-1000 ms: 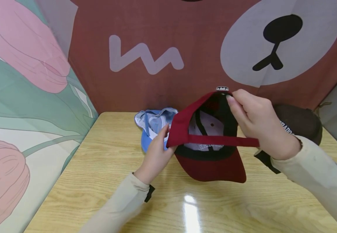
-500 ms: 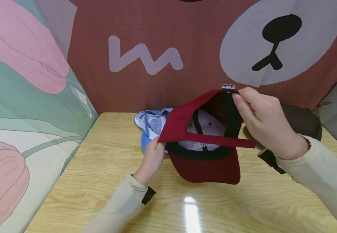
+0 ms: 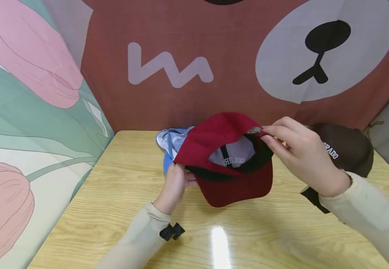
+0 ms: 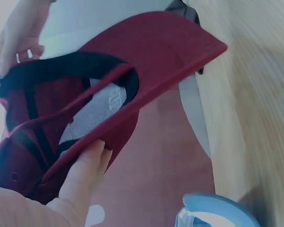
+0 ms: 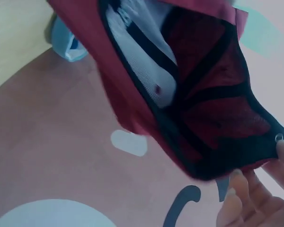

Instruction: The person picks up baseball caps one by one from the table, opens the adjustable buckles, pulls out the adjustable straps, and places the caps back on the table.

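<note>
Above the table, a dark red baseball cap [image 3: 226, 127] is held between both hands, its opening facing the camera and its brim [image 3: 238, 190] pointing down. On the left, my left hand [image 3: 173, 185] grips the cap's edge, thumb on the near side; in the left wrist view its fingers [image 4: 87, 158] press against the cap's outside. My right hand [image 3: 297, 153] pinches the back edge beside a small metal buckle [image 3: 254, 130]. A thin red strap [image 4: 73, 104] lies across the opening in the left wrist view. Light mesh lining [image 5: 154, 85] shows inside the crown.
Behind the red cap, a blue cap [image 3: 167, 158] lies upturned at the table's back edge. A brown cap [image 3: 346, 149] with white lettering sits at the back right, partly behind my right hand. The wooden table [image 3: 120, 209] ends against a printed cloth backdrop [image 3: 167, 104].
The red cap has tipped so more of its outer crown shows and its opening looks narrower. My right hand has come down with the back edge. The strap no longer stretches out to the right.
</note>
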`<state>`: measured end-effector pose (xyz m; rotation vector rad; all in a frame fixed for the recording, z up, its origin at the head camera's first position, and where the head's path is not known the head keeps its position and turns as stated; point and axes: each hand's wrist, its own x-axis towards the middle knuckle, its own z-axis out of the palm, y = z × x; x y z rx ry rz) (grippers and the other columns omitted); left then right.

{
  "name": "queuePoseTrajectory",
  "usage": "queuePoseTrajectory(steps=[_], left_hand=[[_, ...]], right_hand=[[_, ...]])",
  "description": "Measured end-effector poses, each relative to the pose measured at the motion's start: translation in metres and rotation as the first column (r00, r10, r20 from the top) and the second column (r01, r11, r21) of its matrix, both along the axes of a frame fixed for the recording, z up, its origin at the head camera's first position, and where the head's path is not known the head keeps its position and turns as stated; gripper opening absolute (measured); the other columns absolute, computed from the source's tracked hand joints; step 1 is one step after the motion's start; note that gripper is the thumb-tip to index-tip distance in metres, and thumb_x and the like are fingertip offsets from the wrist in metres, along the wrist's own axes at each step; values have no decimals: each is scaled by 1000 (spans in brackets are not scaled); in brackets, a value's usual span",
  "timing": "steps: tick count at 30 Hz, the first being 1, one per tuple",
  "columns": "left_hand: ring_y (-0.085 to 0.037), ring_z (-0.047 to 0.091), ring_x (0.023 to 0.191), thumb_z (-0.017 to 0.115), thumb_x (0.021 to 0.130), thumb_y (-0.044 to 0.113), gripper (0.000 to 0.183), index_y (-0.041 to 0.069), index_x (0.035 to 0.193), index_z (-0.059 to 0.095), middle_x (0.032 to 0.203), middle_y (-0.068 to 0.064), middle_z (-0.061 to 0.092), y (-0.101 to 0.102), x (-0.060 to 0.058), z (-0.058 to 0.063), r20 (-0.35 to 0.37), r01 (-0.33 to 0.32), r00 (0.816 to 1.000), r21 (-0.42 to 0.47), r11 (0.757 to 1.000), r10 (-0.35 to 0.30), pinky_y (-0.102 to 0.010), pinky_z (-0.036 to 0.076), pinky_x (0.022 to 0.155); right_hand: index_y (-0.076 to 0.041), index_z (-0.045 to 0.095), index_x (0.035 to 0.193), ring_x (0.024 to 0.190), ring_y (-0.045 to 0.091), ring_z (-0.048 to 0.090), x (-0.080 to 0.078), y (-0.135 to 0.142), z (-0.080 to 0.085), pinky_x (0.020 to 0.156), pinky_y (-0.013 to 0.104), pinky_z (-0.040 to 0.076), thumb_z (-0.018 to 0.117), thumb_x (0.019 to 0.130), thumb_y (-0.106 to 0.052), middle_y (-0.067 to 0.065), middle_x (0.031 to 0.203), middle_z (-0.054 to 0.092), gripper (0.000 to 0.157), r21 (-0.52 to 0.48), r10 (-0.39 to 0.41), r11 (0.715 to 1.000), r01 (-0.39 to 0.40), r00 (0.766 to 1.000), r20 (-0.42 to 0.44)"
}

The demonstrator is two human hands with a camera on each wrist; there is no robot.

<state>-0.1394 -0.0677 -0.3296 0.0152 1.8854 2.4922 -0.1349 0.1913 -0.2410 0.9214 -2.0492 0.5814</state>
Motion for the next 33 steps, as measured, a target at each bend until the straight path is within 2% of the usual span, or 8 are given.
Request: queuePoseTrajectory(steps=[12, 16, 18, 21, 24, 26, 29, 33], left_hand=[[-16, 65, 66, 25, 107, 20, 37, 1, 103, 56, 77, -5, 66, 0, 5, 3, -55, 48, 998, 144, 988, -40, -32, 53, 55], [-16, 65, 67, 25, 107, 20, 36, 5, 100, 57, 77, -5, 66, 0, 7, 3, -45, 38, 999, 178, 983, -30, -32, 53, 55], [-17, 65, 67, 24, 107, 19, 35, 6, 101, 56, 79, -5, 67, 0, 7, 3, -46, 31, 999, 199, 979, -22, -32, 54, 54], [-17, 65, 67, 22, 107, 17, 36, 6, 101, 56, 79, -5, 67, 1, 7, 5, -49, 22, 999, 228, 973, -11, -33, 54, 55], [-18, 65, 67, 20, 106, 16, 37, 7, 99, 56, 78, -6, 66, 2, 6, 8, -48, 10, 999, 251, 968, 2, -32, 54, 55], [-18, 65, 67, 20, 107, 16, 38, 7, 99, 56, 78, -6, 66, 3, 7, 8, -51, 8, 999, 253, 968, 5, -32, 54, 54], [-18, 65, 66, 21, 107, 17, 36, 6, 99, 55, 79, -6, 66, 3, 8, 8, -65, 29, 998, 245, 969, -14, -31, 54, 54], [-16, 63, 64, 23, 107, 18, 35, 6, 97, 55, 78, -5, 66, 4, 10, 6, -69, 61, 997, 218, 974, -47, -29, 53, 54]], right_hand=[[5, 67, 108, 66, 13, 46, -2, 16, -37, 53, 17, 38, 45, 97, -54, 23, 107, 55, 64, -3, -48, 999, 48, 998, -28], [8, 58, 117, 69, 9, 42, -1, 22, -55, 54, 16, 37, 45, 96, -56, 23, 108, 53, 69, -43, -103, 994, 105, 994, 34], [8, 54, 121, 72, 8, 41, 1, 24, -62, 58, 17, 36, 55, 96, -45, 21, 106, 54, 59, -66, -121, 989, 130, 985, 127], [7, 50, 127, 71, 9, 41, 4, 27, -71, 57, 19, 36, 68, 93, -23, 17, 103, 55, 49, -83, -132, 982, 169, 932, 337], [3, 50, 128, 64, 10, 43, 8, 28, -80, 53, 22, 37, 73, 87, -7, 12, 99, 58, 48, -77, -125, 978, 194, 839, 530], [1, 52, 125, 59, 8, 44, 8, 30, -87, 50, 24, 37, 70, 90, -10, 9, 91, 59, 41, -86, -103, 978, 191, 795, 597], [0, 58, 118, 63, 3, 50, 8, 31, -97, 54, 23, 41, 69, 90, -9, 6, 88, 65, 32, -127, -31, 980, 150, 759, 651], [1, 64, 96, 56, 3, 49, 11, 33, -106, 50, 25, 41, 66, 92, -7, -1, 68, 59, 9, -202, 95, 975, 91, 652, 753]])
